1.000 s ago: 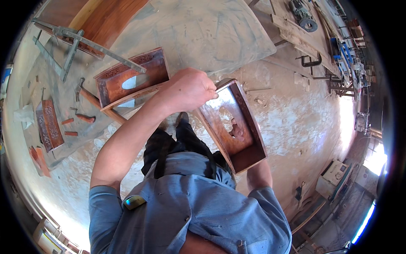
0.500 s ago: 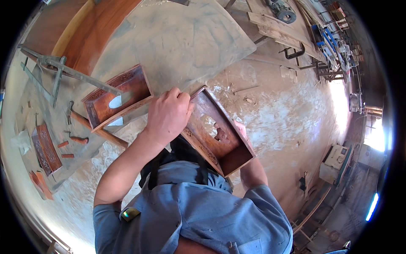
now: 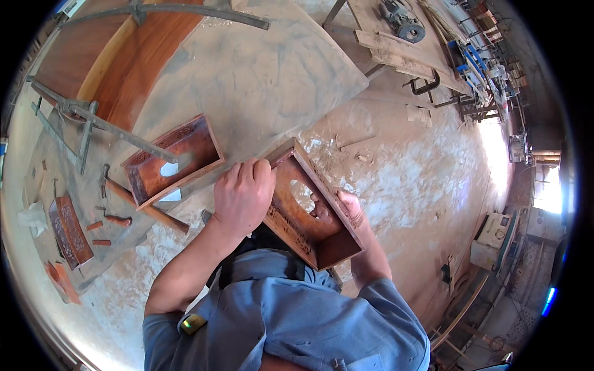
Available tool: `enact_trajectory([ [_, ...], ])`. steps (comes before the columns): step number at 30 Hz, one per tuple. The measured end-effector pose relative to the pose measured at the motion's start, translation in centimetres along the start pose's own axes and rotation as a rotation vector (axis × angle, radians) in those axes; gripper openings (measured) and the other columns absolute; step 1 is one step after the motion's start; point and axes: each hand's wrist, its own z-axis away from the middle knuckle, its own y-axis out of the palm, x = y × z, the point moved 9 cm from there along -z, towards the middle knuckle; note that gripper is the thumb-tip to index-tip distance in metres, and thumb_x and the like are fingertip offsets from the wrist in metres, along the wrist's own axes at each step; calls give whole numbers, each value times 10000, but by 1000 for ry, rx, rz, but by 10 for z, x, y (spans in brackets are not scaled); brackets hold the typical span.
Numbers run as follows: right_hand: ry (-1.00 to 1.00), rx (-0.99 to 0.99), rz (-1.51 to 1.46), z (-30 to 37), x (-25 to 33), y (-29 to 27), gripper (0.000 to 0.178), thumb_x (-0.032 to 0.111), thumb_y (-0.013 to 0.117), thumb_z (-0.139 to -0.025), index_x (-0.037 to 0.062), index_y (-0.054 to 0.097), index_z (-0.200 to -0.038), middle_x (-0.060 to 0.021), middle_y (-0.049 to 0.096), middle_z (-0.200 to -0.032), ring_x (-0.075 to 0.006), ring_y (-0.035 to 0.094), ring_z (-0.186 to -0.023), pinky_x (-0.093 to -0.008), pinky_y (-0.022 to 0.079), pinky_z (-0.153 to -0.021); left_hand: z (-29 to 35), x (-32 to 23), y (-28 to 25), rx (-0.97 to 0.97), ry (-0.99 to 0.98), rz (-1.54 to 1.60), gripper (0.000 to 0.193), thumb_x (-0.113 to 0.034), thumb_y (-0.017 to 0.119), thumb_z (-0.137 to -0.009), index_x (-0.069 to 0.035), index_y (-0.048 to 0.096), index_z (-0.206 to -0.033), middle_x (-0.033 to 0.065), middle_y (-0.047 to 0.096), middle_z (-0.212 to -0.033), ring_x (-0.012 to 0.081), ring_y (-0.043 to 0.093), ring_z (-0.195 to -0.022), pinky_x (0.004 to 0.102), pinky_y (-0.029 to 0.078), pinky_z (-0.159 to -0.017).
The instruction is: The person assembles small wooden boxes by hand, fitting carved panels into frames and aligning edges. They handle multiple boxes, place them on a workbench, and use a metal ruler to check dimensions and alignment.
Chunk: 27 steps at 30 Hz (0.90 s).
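I hold an open-topped wooden box (image 3: 291, 232) tilted in front of my waist. It is reddish brown, with carved sides and an oval hole in its bottom panel. My left hand (image 3: 244, 195) is closed over its upper left end. My right hand (image 3: 351, 207) grips the right long side from outside and beneath; fingertips show through the oval hole. A second, similar wooden box (image 3: 197, 154) lies on the dusty worktable (image 3: 260, 68) left of my left hand, its oval hole showing light. Beside it a hammer (image 3: 148, 205) with a wooden handle reaches past the table edge.
A metal clamp (image 3: 124, 133) crosses above the second box. A carved panel (image 3: 71, 232), small wood strips (image 3: 94, 226) and a wooden-handled tool (image 3: 117, 219) lie at left. A long bar clamp (image 3: 204, 9) rests across reddish boards. A power tool (image 3: 402, 21) sits on a far bench.
The box in my hands has turned and tilted, showing more of its carved near side. My right hand has come further into view along its right side. The view has shifted slightly.
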Motion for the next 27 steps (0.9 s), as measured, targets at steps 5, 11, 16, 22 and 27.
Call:
enact_trajectory([
  [5, -22, 3, -12, 1, 3, 9, 694, 515, 644, -797, -79, 581, -1151, -170, 672, -895, -201, 638, -707, -276, 493, -603, 2, -2, -1, 15, -4, 27, 223, -149, 679, -788, -106, 466, -739, 36, 544, -638, 200, 598, -619, 319, 498, -519],
  [11, -17, -4, -27, -1, 2, 4, 664, 508, 654, -793, -81, 598, -1095, -183, 671, -902, -222, 641, -721, -298, 502, -626, 3, -1, -6, -29, 9, 72, 211, -138, 686, -766, -100, 479, -755, 41, 556, -643, 202, 601, -624, 326, 498, -534],
  [16, 9, 13, 0, -1, 6, 11, 695, 501, 671, -780, -97, 586, -1124, -192, 672, -919, -233, 653, -763, -301, 517, -646, 1, 3, -10, -14, -58, 179, 217, -117, 740, -738, -54, 604, -896, 90, 648, -720, 251, 643, -680, 361, 505, -572],
  [22, -13, -38, -22, 1, 0, -1, 724, 483, 699, -757, -121, 578, -1138, -232, 671, -932, -254, 668, -749, -317, 535, -637, -1, 4, -16, -24, -75, 207, 229, -108, 730, -738, -40, 627, -932, 96, 665, -773, 254, 653, -711, 353, 517, -595],
  [27, 1, -47, -42, 0, 2, 4, 725, 458, 719, -732, -136, 586, -1125, -263, 673, -967, -281, 681, -771, -339, 553, -649, 0, 4, -20, -35, -76, 237, 268, -99, 727, -722, -26, 629, -961, 100, 688, -875, 256, 661, -771, 366, 521, -650],
])
